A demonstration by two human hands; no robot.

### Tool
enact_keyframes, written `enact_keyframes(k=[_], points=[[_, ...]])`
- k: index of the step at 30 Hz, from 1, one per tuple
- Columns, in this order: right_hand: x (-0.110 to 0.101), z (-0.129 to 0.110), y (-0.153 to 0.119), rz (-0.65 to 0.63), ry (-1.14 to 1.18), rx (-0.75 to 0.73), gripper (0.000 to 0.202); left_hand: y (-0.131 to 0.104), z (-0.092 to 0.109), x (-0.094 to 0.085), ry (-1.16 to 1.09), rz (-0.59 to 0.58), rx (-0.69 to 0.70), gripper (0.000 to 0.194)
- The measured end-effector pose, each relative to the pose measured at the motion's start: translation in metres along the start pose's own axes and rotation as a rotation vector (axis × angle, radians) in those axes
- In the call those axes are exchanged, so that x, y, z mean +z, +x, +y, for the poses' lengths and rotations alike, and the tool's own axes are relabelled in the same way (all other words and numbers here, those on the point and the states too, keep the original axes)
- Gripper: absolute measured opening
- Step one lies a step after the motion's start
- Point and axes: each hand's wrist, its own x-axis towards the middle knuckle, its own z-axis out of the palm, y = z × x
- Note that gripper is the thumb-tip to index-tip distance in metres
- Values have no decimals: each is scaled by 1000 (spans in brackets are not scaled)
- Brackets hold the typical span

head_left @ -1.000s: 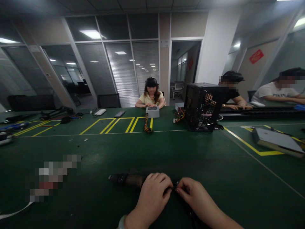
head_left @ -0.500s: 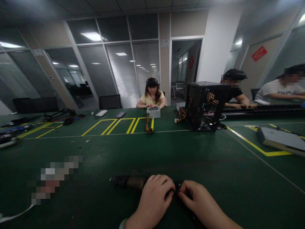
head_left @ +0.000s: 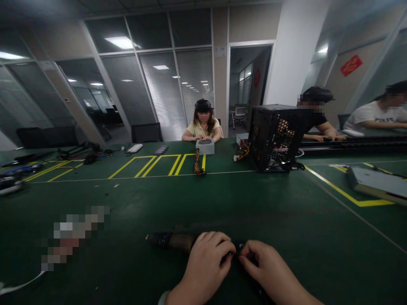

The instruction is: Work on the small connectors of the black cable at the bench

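Note:
In the head view, a dark stick-shaped electric screwdriver [head_left: 179,242] lies on the green table with its small metal tip to the left. Over its rear end my left hand [head_left: 208,264] is closed, thumb and fingers curled together. Just to the right, my right hand [head_left: 265,262] pinches a small black part at the end of what looks like a black cord [head_left: 261,293], which runs down under the palm. Both sets of fingertips almost meet. The joint between the screwdriver and the cord is mostly hidden by my fingers.
A blurred-out strip [head_left: 73,239] lies at left. Farther back stand a grey power supply [head_left: 206,147] with cables, touched by a person opposite, and a black computer case [head_left: 270,140]. A flat grey box [head_left: 375,184] lies at right. Two more people sit at back right.
The camera view has shifted slightly. Both hands keep nearly the same place and grip, and the screwdriver lies as before.

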Motion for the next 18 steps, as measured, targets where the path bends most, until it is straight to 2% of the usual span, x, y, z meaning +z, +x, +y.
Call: enact_keyframes(k=[6,9,13,18], points=[[-1,-2,0,1,-8,6,10,0,-1,0,-19,26,-29,19],[0,-2,0,3,-27,5,10,-1,-2,2,-11,22,-11,16],[0,-1,0,3,-28,-2,10,-1,-3,3,3,14,26,22],[-2,-1,-1,5,-16,-9,10,-2,-3,3,-1,30,-9,20]])
